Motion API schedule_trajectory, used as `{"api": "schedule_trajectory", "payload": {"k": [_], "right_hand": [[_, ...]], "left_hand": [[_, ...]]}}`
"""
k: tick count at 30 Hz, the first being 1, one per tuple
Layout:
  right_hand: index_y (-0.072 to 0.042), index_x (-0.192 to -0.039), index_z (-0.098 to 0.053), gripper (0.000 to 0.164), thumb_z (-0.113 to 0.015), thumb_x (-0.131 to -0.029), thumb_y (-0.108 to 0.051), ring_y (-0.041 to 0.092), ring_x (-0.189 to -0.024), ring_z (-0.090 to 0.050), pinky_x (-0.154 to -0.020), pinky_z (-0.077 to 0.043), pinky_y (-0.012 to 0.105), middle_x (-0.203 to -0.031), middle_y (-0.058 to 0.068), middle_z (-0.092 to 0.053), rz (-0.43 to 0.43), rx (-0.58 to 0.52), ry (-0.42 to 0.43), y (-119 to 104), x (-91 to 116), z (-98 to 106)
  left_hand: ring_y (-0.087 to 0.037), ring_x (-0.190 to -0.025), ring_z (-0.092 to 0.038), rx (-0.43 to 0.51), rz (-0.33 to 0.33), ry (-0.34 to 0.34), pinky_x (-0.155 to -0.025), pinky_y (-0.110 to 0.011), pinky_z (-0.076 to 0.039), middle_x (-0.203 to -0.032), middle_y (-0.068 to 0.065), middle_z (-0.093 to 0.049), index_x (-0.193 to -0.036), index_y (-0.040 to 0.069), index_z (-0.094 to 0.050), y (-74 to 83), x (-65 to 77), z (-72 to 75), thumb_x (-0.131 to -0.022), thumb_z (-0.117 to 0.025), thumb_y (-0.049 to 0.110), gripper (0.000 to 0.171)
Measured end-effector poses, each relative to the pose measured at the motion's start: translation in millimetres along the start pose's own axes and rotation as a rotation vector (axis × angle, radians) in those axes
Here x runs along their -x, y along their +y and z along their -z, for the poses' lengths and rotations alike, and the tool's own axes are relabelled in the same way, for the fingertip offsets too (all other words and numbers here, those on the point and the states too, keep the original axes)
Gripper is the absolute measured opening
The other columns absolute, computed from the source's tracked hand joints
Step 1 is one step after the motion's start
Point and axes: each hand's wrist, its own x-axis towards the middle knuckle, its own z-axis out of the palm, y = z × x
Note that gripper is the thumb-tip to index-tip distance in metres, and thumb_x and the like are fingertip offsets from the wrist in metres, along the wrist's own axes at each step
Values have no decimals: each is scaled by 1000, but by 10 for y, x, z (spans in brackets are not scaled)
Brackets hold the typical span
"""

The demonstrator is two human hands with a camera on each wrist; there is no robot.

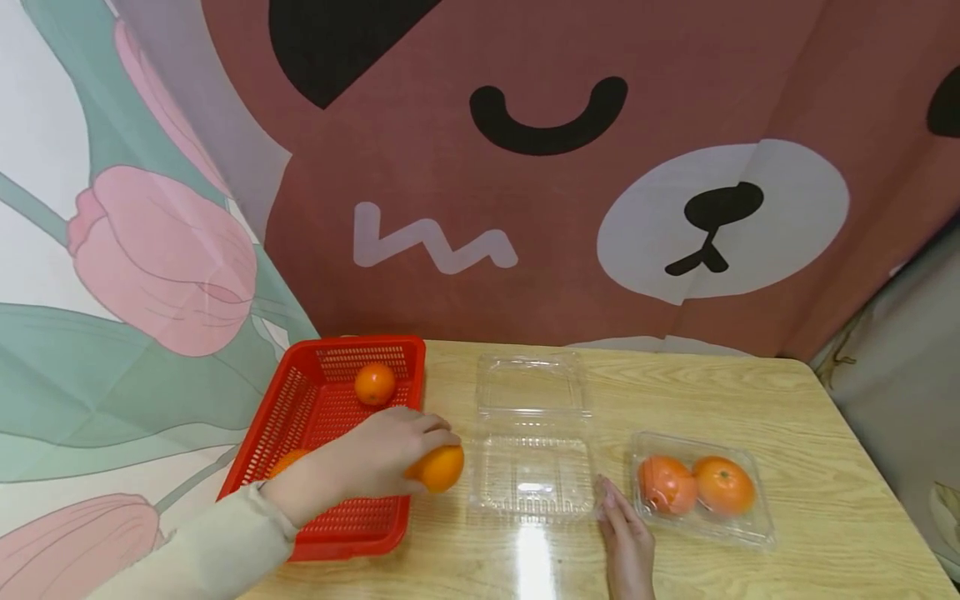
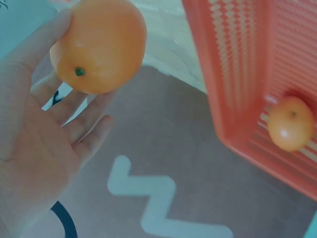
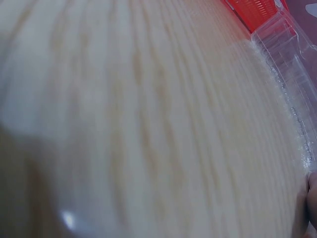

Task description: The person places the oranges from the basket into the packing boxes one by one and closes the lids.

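An orange (image 1: 440,468) is gripped between the thumb and fingers of my left hand (image 1: 390,450), just past the right side of the red basket (image 1: 390,542). The left wrist view shows the green stem spot on this orange (image 2: 101,49). To its right lies a hinged clear plastic box (image 1: 536,475), lid laid back toward the wall. My right hand (image 1: 628,537) has its fairly straight fingers at the box's right rim. At the edge of the right wrist view, a fingertip (image 3: 312,186) meets the box's corner.
Inside the basket sits another orange (image 1: 375,383); a further orange (image 1: 288,461) is partly hidden behind the left forearm. A closed clear box (image 1: 750,529) with two oranges stands on the right of the wooden table (image 1: 832,467). A printed cloth (image 1: 555,217) hangs behind.
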Motion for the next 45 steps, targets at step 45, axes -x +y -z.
{"api": "schedule_trajectory", "payload": {"k": [45], "right_hand": [[5, -135, -41, 50, -54, -95, -23, 2, -112, -53, -88, -44, 17, -121, -10, -60, -7, -14, -14, -3, -6, 14]], "left_hand": [[-12, -118, -48, 144, -52, 62, -102, -34, -36, -131, 9, -49, -131, 28, -50, 404, -1471, -808, -76, -72, 48, 63]]}}
